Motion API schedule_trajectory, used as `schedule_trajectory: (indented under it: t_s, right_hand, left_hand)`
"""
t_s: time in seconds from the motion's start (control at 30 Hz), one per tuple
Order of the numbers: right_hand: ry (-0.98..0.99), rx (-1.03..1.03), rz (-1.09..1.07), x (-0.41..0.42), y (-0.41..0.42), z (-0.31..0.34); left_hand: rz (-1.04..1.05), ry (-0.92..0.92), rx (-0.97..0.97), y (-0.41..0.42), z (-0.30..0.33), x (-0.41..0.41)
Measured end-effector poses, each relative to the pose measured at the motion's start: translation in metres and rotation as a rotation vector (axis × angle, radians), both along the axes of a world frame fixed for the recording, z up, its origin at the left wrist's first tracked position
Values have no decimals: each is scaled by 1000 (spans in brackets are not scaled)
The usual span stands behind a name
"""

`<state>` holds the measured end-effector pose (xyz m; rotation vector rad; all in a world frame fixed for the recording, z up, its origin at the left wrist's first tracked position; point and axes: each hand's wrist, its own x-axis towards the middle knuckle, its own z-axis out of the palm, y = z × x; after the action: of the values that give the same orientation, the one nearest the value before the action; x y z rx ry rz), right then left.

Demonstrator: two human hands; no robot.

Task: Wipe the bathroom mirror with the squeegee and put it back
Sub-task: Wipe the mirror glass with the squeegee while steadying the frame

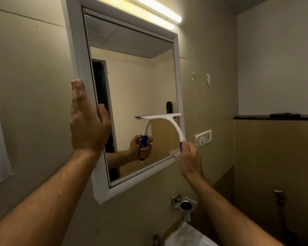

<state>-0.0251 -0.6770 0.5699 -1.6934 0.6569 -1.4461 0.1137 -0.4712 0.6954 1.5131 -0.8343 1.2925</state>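
A white-framed mirror (75, 50) hangs on the beige wall, tilted in my view. My left hand (88, 121) lies flat on the frame's left edge, fingers up and thumb on the glass. My right hand (191, 157) is shut on the blue grip of a white squeegee (174, 124). Its blade lies level against the glass in the lower right part of the mirror. The glass reflects the hand and the handle.
A lit tube light (160, 9) runs above the mirror. A switch plate (203, 138) sits on the wall to the right. Below are a metal holder (185, 205), a tap and a white basin (190, 237). A dark ledge (274, 117) runs along the right wall.
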Motion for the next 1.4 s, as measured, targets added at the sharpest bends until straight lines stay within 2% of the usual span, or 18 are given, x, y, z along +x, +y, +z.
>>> schedule_trajectory:
  t_s: [0.2, 0.43, 0.5, 0.67, 0.83, 1.17, 1.4]
  right_hand:
    - [-22, -7, -31, 12, -3, 50]
    - [75, -19, -52, 2, -4, -33]
    - [85, -36, -53, -3, -7, -39]
    - [3, -110, -66, 4, -14, 16]
    - [-41, -91, -69, 18, -8, 75]
    - [-57, -19, -18, 22, -9, -7]
    - [-77, -87, 2, 19, -2, 46]
  left_hand:
    - [-19, 16, 26, 3, 1, -2]
    - [-24, 16, 13, 1, 0, -3]
    - [-31, 12, 8, 1, 0, -2]
    - [-44, 5, 9, 1, -1, 0]
    - [-45, 6, 9, 1, -1, 1]
    - [-94, -13, -9, 0, -2, 6]
    - [-143, -19, -13, 1, -1, 6]
